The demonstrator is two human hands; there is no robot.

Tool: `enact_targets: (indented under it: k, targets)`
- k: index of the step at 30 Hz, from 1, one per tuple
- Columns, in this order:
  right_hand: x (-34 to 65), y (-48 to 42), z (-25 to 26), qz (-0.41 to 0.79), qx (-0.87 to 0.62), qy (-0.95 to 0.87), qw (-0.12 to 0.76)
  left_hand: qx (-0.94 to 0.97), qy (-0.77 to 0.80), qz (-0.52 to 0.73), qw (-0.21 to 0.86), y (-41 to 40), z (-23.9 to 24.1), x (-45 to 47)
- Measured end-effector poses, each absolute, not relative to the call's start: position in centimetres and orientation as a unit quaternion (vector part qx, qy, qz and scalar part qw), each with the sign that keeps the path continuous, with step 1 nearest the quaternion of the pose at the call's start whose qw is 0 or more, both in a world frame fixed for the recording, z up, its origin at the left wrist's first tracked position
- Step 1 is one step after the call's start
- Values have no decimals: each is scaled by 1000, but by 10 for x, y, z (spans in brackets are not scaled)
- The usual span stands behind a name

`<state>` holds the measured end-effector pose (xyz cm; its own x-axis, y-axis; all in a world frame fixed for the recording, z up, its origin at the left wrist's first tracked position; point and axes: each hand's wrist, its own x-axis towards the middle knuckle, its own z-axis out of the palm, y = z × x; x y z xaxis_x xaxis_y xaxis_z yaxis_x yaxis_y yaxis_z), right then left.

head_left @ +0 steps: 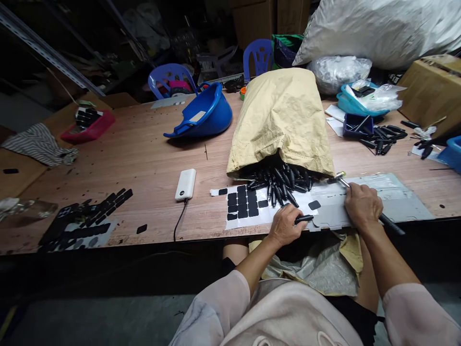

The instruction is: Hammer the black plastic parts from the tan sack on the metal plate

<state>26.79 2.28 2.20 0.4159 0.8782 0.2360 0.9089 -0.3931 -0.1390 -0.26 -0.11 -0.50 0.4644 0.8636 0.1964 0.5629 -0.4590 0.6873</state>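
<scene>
My left hand (287, 226) is closed around a black pen-shaped piece (304, 218) at the front edge of the table; a thin dark strip hangs near its tip. My right hand (363, 204) grips a small hammer (392, 224), whose metal shaft and yellowish-tipped head (339, 177) point left, over the grey board (394, 194). Just beyond my left hand, a heap of similar black pieces (279, 180) spills from the mouth of a tan sack (284, 110). Left of the heap lies a white sheet with rows of black rounded patches (243, 202). One loose patch (314, 205) rests between my hands.
A white power bank (186, 184) with a cable lies to the left. Behind it sits a blue basin (209, 113). More black pieces (383, 137) and a small dark box (357, 126) are at right, before a cardboard box (432, 91). A pink tray (89, 127) stands far left.
</scene>
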Motion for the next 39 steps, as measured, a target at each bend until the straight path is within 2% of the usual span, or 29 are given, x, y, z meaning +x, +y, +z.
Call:
enact_targets:
  k: [6, 12, 14, 20, 22, 25, 29, 32, 35, 39]
  targets:
    - [253, 34, 12, -86, -845, -509, 139, 830, 423, 274, 238, -5, -2, -8]
    - [256, 35, 11, -85, -843, -512, 142, 912, 225, 247, 237, -58, -32, -18]
    - [257, 35, 9, -90, -840, -514, 146, 925, 217, 185, 253, -78, -48, -22]
    - [257, 35, 8, -94, -837, -519, 147, 821, 452, -167, 305, -83, -63, -29]
    - [257, 35, 9, -95, -836, -520, 146, 811, 453, -204, 309, -80, -57, -28]
    - [257, 34, 9, -96, -837, -520, 139, 843, 406, -130, 327, -82, -38, -24]
    - [256, 34, 9, -98, -840, -518, 125, 850, 381, 137, 338, -71, -4, -22]
    - [256, 34, 10, -97, -842, -517, 117, 782, 472, 301, 274, -33, 20, -28]
    - [255, 34, 10, -97, -842, -517, 115, 710, 604, 304, 200, 16, 36, -32]
    - [256, 34, 9, -100, -842, -517, 113, 664, 700, 197, 175, 51, 47, -26]
